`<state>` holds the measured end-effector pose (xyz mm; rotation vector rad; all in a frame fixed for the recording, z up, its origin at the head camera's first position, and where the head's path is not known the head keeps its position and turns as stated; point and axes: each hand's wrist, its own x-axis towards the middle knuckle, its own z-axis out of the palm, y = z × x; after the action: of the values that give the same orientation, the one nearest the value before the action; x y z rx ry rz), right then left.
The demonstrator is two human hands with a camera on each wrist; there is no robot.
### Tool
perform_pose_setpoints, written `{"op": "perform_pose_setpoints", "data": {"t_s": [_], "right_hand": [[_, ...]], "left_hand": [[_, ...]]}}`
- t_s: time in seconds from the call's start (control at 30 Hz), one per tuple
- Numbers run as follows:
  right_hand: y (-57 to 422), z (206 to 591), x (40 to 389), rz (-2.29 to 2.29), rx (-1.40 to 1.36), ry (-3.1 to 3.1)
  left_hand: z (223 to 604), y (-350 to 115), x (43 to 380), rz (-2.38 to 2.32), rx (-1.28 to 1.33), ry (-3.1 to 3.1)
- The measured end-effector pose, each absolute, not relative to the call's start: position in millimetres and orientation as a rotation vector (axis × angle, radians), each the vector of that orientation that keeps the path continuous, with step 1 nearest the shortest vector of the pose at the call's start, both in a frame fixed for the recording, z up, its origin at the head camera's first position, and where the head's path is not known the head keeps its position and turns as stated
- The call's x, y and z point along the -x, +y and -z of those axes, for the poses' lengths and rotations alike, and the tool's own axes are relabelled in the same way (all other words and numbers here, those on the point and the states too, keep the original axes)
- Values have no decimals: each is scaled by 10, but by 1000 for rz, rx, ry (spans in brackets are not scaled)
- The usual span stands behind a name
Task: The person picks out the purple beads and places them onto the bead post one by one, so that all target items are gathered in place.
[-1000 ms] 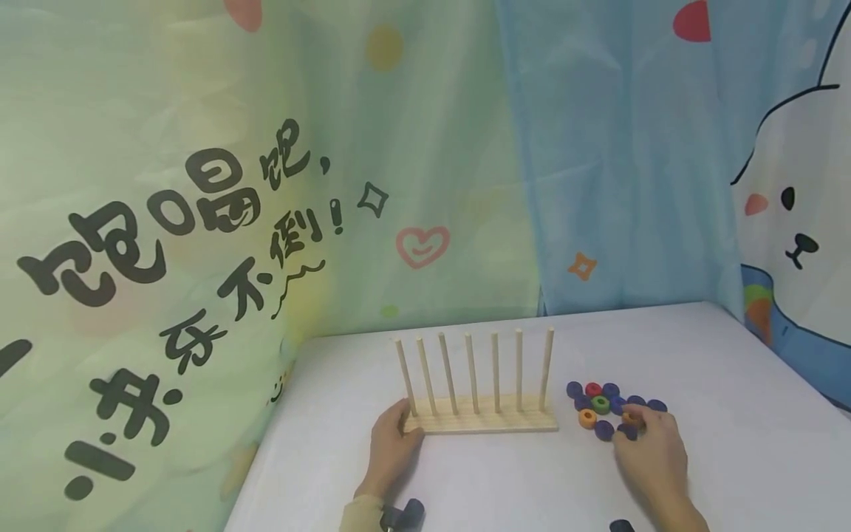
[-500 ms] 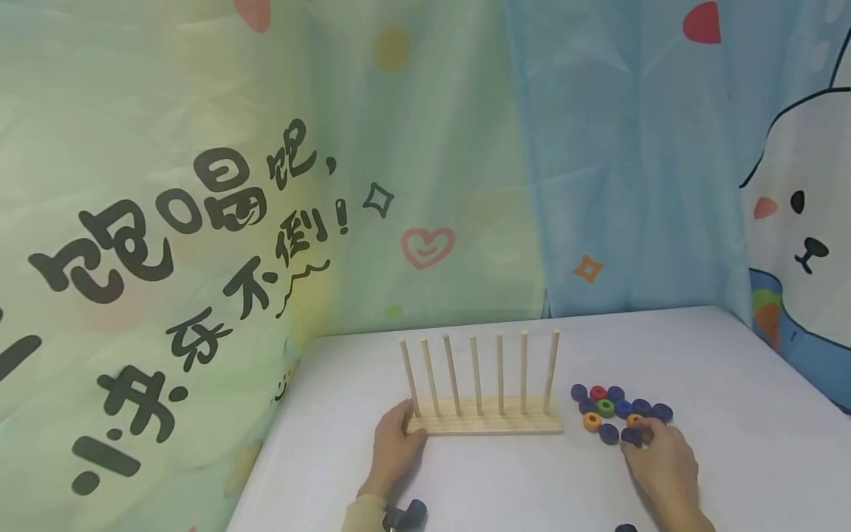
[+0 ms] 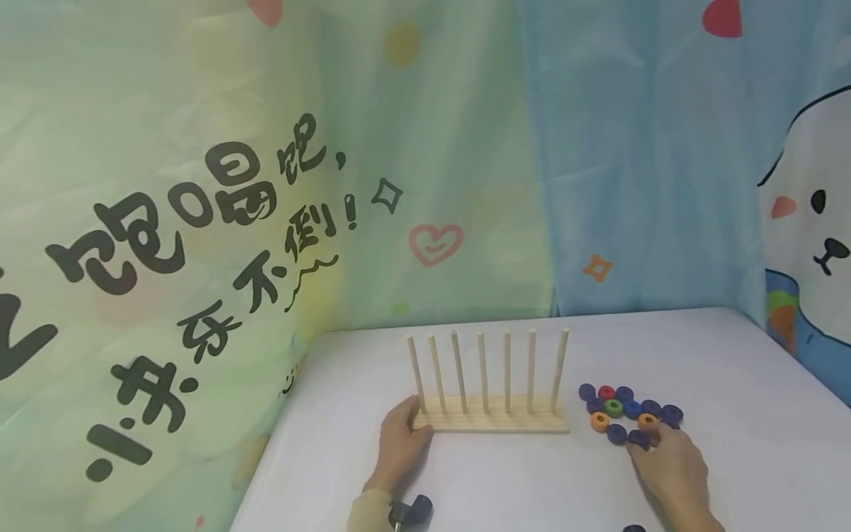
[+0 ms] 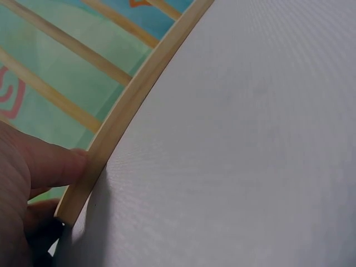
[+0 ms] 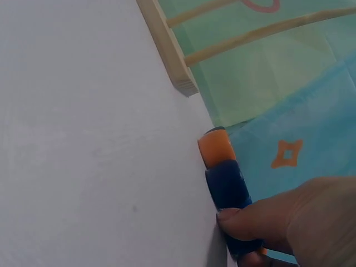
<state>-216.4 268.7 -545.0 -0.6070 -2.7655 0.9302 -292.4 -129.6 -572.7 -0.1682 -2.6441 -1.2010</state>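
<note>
At the middle of the table stands a pale wooden rack [image 3: 492, 423] with several upright pegs, all bare. My left hand [image 3: 400, 448] grips the left end of its base; in the left wrist view the thumb [image 4: 61, 166] lies on the base's edge. To the right, several round beads lie in a loose cluster: many dark blue, plus a red one [image 3: 606, 392], a green one [image 3: 614, 408] and orange ones [image 3: 600, 422]. My right hand [image 3: 673, 469] pinches a dark blue bead [image 3: 638, 439] at the cluster's near side, partly hidden by the fingers.
The white-covered table [image 3: 518, 480] reaches back to a printed curtain [image 3: 452, 162]. In the right wrist view, an orange bead [image 5: 217, 148] and another dark blue bead [image 5: 227, 184] lie between the pinched bead and the rack's end.
My right hand has drawn slightly nearer and right, uncovering more of an orange bead, its fingers now at the dark blue bead. My left hand stays on the rack. The head view has shifted slightly.
</note>
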Motion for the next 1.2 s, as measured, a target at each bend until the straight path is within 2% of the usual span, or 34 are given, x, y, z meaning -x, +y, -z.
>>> {"op": "perform_pose_setpoints", "data": {"t_s": [0.23,0.43,0.57,0.83,1.2], "right_hand": [[2681,5407,2186,-949,715,-2764],[2649,5362,2166,-1074,686,-2614],[2568,5367,2157,-1093,592,-2495],[2428,5453,2188,-1011,192,-2428],[2142,5488,2208,-1066,98,-2448]], "left_hand": [[5707,-1275,2941,1189,168,-2632],[5704,-1273,2949,1178,150,-2653],[5699,-1270,2950,1184,144,-2651],[5705,-1275,2951,1195,135,-2655],[5698,-1268,2951,1161,196,-2667]]}}
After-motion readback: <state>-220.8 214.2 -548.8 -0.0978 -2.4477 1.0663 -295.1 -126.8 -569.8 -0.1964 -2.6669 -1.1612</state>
